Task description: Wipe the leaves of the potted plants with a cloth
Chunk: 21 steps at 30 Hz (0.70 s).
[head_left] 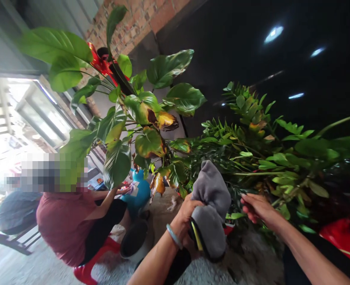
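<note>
My left hand (187, 211), a pale bangle (174, 236) on its wrist, is closed round a grey cloth (212, 194). The cloth bunches above and hangs below the grip, and its lower part shows a black and yellow edge. To the right, my right hand (256, 206) is closed with its fingers curled and the thumb against the index finger, beside dark green leaves. Whatever lies in that pinch is too small to make out. Leafy green plants (252, 158) spread just beyond both hands.
A tall plant (151, 142) with large, partly yellow-brown leaves rises ahead. At left, a person in a dark red shirt (63, 225) sits on a red stool (102, 257). Nearby are a bucket (136, 239) and a blue rounded object (139, 192). Red plastic (344, 239) lies at right.
</note>
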Available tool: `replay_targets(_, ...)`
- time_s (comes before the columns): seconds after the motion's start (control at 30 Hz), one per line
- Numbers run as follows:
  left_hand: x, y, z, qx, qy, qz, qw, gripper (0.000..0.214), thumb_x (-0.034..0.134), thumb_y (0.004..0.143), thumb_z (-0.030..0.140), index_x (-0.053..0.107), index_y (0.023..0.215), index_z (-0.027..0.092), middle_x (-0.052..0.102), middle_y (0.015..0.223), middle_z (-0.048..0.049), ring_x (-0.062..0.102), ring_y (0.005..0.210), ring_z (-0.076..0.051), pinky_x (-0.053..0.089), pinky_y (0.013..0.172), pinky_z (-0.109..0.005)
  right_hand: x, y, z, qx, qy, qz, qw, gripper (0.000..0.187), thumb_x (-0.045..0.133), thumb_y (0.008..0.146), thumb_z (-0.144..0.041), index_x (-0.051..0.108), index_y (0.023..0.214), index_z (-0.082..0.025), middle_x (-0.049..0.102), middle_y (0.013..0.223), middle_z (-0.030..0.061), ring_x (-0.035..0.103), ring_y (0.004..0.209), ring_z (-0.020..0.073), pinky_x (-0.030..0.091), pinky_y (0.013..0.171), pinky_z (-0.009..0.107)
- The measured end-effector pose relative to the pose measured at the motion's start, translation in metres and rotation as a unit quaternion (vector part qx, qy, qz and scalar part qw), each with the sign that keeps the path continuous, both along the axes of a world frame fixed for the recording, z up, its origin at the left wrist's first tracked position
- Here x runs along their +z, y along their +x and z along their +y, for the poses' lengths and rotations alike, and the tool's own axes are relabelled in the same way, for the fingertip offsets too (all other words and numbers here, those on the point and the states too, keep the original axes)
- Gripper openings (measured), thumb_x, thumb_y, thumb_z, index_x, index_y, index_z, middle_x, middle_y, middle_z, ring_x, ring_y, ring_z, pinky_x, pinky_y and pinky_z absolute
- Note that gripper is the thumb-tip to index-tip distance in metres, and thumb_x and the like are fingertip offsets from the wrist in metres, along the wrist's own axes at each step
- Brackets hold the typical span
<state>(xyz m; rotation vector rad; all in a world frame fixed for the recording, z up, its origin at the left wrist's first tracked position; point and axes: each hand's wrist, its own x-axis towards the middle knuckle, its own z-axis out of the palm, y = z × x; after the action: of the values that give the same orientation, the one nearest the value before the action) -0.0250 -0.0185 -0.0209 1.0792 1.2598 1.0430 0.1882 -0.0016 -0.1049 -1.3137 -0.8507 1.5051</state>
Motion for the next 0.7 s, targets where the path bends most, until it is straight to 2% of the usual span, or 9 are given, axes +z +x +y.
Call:
replay_targets(0.07, 0.013, -0.005, -0.003, 0.004, 0.05, -0.012, 0.999, 0.017, 0.068, 0.041, 0.011, 0.065, 0.057, 0.014, 0.06, 0.055, 0.0016, 0.05, 0.057, -0.013, 0.04, 0.057, -0.025, 0.002, 0.002, -0.001, -0.004, -0.01, -0.003, 1.0, 0.024, 0.053, 0.078, -0.031, 0.052, 0.057, -0.019, 0.051, 0.038, -0.0039, 0.042, 0.025, 0.0078, 0.029, 0.027, 0.016)
replay_targets(0.2, 0.059, -0.01, 0.008, 0.077, 0.162, -0.053, 0.982, 0.021, 0.067, 0.044, 0.014, 0.066, 0.065, 0.017, 0.066, 0.066, 0.0019, 0.055, 0.067, -0.015, 0.045, 0.068, -0.025, 0.007, 0.003, -0.002, -0.004, -0.022, -0.014, 1.0, 0.024, 0.054, 0.078, -0.03, 0.053, 0.057, -0.019, 0.053, 0.04, -0.0029, 0.045, 0.027, 0.0083, 0.032, 0.029, 0.017)
replay_targets(0.27, 0.065, -0.008, 0.012, 0.096, 0.162, -0.048, 0.981, 0.02, 0.064, 0.046, 0.016, 0.065, 0.065, 0.017, 0.064, 0.064, 0.0023, 0.054, 0.067, -0.014, 0.044, 0.068, -0.025, 0.008, 0.0, -0.002, -0.005, -0.015, -0.011, 1.0, 0.023, 0.056, 0.077, -0.031, 0.053, 0.057, -0.019, 0.053, 0.041, -0.0027, 0.045, 0.028, 0.0088, 0.032, 0.029, 0.018)
replay_targets(0.33, 0.051, -0.002, 0.012, 0.063, 0.127, -0.025, 0.99, 0.018, 0.061, 0.045, 0.015, 0.064, 0.062, 0.017, 0.06, 0.059, 0.0029, 0.049, 0.061, -0.013, 0.042, 0.063, -0.025, 0.007, -0.002, 0.0, -0.004, -0.008, -0.004, 1.0, 0.023, 0.056, 0.075, -0.033, 0.053, 0.056, -0.02, 0.053, 0.041, -0.0029, 0.044, 0.029, 0.0089, 0.031, 0.029, 0.018)
replay_targets(0.43, 0.008, 0.013, 0.002, -0.011, 0.033, 0.005, 0.999, 0.015, 0.06, 0.042, 0.015, 0.061, 0.057, 0.016, 0.054, 0.051, 0.0037, 0.042, 0.054, -0.012, 0.035, 0.054, -0.025, 0.002, -0.005, 0.001, 0.002, -0.006, -0.001, 1.0, 0.022, 0.059, 0.07, -0.037, 0.053, 0.056, -0.021, 0.056, 0.045, -0.0017, 0.049, 0.035, 0.0112, 0.035, 0.032, 0.02)
replay_targets(0.53, -0.03, 0.036, -0.009, -0.034, -0.029, -0.013, 0.999, 0.019, 0.064, 0.042, 0.017, 0.06, 0.06, 0.017, 0.054, 0.054, 0.0038, 0.044, 0.056, -0.013, 0.036, 0.057, -0.026, -0.005, -0.01, 0.0, -0.02, 0.023, -0.011, 0.999, 0.021, 0.061, 0.064, -0.041, 0.056, 0.057, -0.021, 0.061, 0.052, 0.0002, 0.057, 0.047, 0.0162, 0.043, 0.04, 0.025)
replay_targets(0.6, -0.042, 0.053, -0.013, -0.03, -0.022, -0.053, 0.998, 0.032, 0.07, 0.041, 0.019, 0.063, 0.072, 0.017, 0.059, 0.062, 0.0029, 0.05, 0.063, -0.015, 0.04, 0.064, -0.027, -0.011, -0.012, 0.0, -0.04, 0.05, -0.022, 0.998, 0.021, 0.06, 0.064, -0.041, 0.058, 0.058, -0.022, 0.064, 0.055, 0.0012, 0.06, 0.054, 0.0197, 0.048, 0.047, 0.029)
replay_targets(0.7, -0.05, 0.076, -0.017, -0.024, -0.001, -0.099, 0.995, 0.054, 0.078, 0.042, 0.027, 0.064, 0.093, 0.017, 0.066, 0.08, -0.0015, 0.057, 0.078, -0.02, 0.045, 0.075, -0.031, -0.021, -0.011, 0.004, -0.058, 0.065, -0.051, 0.995, 0.019, 0.057, 0.07, -0.038, 0.06, 0.057, -0.023, 0.065, 0.055, 0.0023, 0.062, 0.063, 0.0241, 0.05, 0.057, 0.033)
